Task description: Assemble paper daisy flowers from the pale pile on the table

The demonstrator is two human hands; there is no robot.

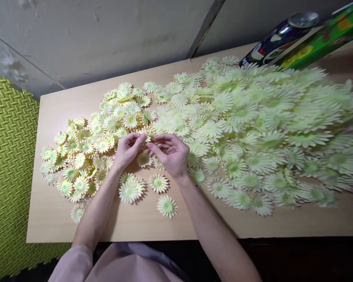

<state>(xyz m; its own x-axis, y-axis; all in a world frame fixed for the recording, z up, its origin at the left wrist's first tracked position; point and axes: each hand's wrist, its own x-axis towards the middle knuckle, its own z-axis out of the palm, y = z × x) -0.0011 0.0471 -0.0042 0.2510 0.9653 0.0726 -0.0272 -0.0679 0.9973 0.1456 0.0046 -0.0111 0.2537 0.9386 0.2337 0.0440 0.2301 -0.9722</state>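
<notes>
My left hand (128, 149) and my right hand (170, 153) meet over the middle of a wooden table (55, 219). Together their fingertips pinch one small pale yellow fabric flower (148, 138). A loose heap of the same flowers (85, 149) lies to the left of my hands. A much larger heap (253, 129) spreads to the right. Three single flowers, one of them (167, 205), lie apart near the front edge, just below my wrists.
A dark blue drinks can (279, 37) lies on its side at the back right, beside a green printed box (323, 39). A green woven foam mat (8, 168) covers the floor to the left. A grey wall stands behind the table.
</notes>
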